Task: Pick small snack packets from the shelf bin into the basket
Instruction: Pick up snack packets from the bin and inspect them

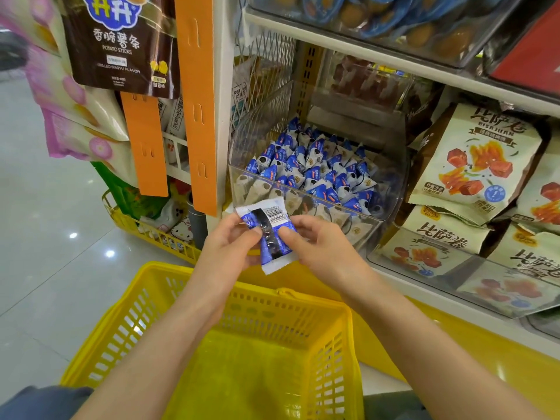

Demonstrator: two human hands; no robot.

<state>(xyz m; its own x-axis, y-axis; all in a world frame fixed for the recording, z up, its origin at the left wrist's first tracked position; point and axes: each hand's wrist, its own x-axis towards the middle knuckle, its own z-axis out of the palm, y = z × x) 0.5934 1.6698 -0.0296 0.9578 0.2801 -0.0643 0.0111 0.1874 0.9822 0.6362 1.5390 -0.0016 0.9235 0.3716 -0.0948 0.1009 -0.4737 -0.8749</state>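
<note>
Fingers (pixel 292 239) curled, pinching one snack packet (pixel 274 215).

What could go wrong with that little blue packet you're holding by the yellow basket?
The blue packet is pinched between the left hand and the right hand, roughly above the far rim of the yellow basket, not its middle. If it is let go there, it might hit the rim and land outside. Pinching too hard could also crush the snack inside.
</note>
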